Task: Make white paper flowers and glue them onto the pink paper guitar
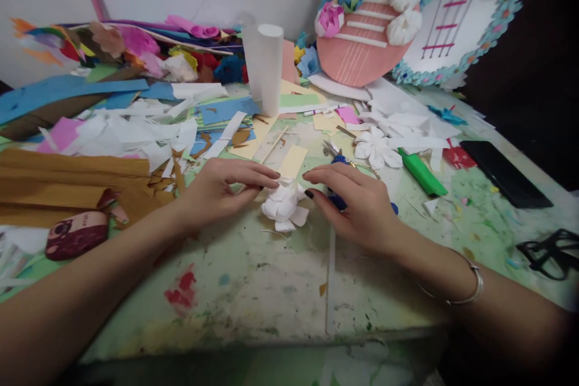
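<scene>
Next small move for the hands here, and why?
Probably curl the splayed lower-right petal of the white paper flower inward with the right hand: its thumb is close by, its fingers are spread, and the inner petals look cupped. The left hand is at the flower's other side; whether it grips paper I can't tell.

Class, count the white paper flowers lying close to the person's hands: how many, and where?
2. One white flower sits between the left hand and right hand; another white flower lies beyond the right hand, near the green roll. More may be hidden.
</scene>
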The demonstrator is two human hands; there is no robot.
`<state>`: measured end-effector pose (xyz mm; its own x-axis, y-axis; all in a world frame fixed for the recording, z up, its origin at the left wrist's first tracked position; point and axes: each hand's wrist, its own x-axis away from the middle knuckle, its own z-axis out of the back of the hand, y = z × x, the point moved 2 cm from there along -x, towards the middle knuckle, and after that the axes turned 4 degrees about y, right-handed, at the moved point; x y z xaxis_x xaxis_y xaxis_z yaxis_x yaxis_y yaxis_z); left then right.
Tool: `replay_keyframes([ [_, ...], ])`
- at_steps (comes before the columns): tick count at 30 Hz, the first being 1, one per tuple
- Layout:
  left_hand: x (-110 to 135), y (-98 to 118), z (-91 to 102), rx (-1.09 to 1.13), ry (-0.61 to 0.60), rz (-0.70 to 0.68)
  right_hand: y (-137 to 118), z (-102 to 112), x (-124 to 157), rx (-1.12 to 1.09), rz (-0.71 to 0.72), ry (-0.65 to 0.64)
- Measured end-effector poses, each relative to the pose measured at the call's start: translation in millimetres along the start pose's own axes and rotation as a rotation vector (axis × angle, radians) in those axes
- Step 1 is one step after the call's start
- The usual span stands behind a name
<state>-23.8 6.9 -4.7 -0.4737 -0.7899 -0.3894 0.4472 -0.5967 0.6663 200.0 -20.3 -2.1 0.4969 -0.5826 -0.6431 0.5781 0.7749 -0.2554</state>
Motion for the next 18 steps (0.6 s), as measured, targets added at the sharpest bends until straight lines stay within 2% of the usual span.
replay_keyframes([
  [4,-0.2,-1.9,3.5,-0.002,0.070,0.159,4.4,19.0,-9.9,0.159,-0.084,-0.021],
  [6,-0.4,-4.4,3.4,0.004,0.073,0.256,12.3,29.6,-13.8,0.315,-0.191,-0.100],
  [9,-0.8,-7.4,-0.6,0.109,-0.007,0.362,29.5,40.7,-11.3,0.495,-0.348,-0.294],
  [14,-1.1,-5.0,-7.0,0.165,-0.155,0.310,47.2,38.4,5.2,0.548,-0.383,-0.582],
  [18,-1.4,-2.8,-10.2,0.133,-0.203,0.295,48.0,30.2,7.6,0.470,-0.339,-0.653],
])
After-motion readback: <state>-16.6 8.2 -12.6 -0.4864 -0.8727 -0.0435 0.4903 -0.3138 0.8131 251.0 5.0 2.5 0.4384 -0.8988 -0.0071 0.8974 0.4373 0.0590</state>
